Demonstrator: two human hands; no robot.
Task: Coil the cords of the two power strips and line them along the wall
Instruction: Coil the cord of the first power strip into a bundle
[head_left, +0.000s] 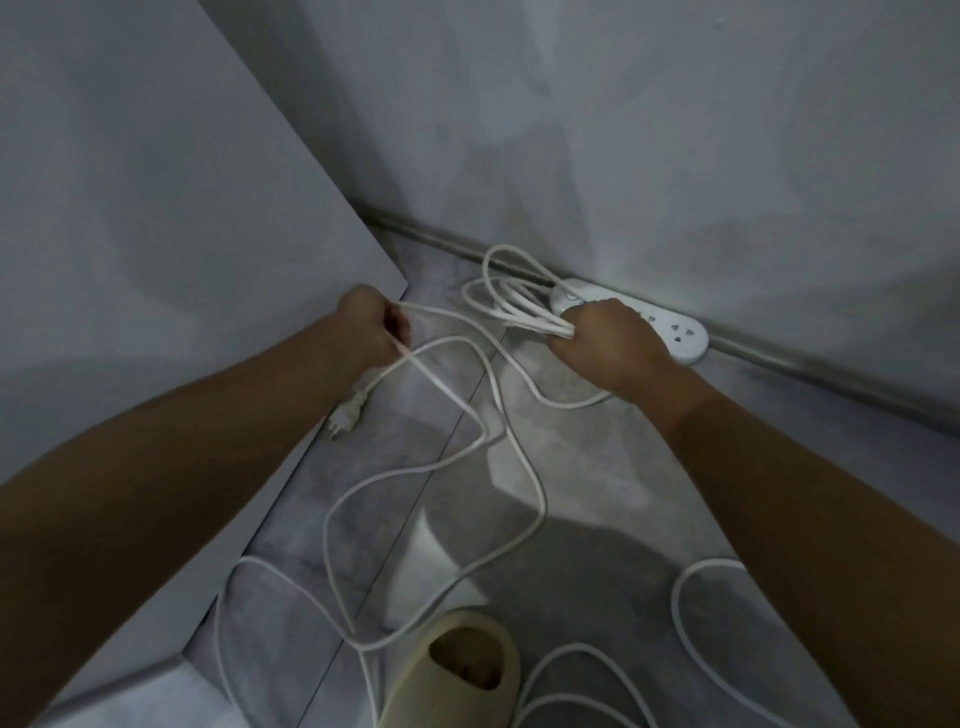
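Observation:
A white power strip lies on the grey floor against the far wall's baseboard. My right hand rests over its left part and grips a bundle of coiled white cord loops that stick out to the left. My left hand is closed around a stretch of the same white cord, held above the floor. The cord's plug lies on the floor by the left panel. Loose cord runs in wide loops toward me. More white cord lies at lower right; its power strip is out of view.
A tall grey panel stands on the left, meeting the far wall at a corner. A metal baseboard runs along the far wall. A foot in a beige slipper stands on the floor among the cord loops.

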